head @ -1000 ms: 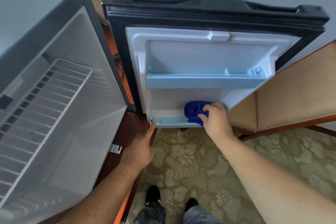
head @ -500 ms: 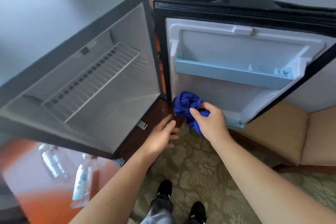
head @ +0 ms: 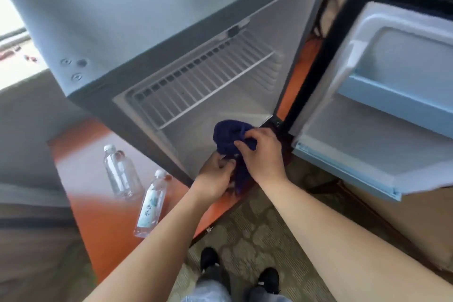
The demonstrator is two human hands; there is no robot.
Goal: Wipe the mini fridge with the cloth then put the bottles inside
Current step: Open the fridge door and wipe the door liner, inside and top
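Standing on an orange-brown wooden top [head: 103,203], the grey mini fridge [head: 147,19] has its door [head: 382,135] swung wide to the right and a white wire shelf [head: 203,86] inside. Two water bottles rest on the top left of the fridge, a clear one [head: 121,174] and a labelled one [head: 152,203] just beside it. At the fridge's front lip, both hands hold the bunched blue cloth [head: 230,135]. The right hand [head: 263,157] pinches its upper part, and the left hand [head: 215,175] curls round its lower tail.

An orange wooden desk [head: 110,233] borders patterned carpet [head: 257,235], with a tan seat [head: 411,228] at right.
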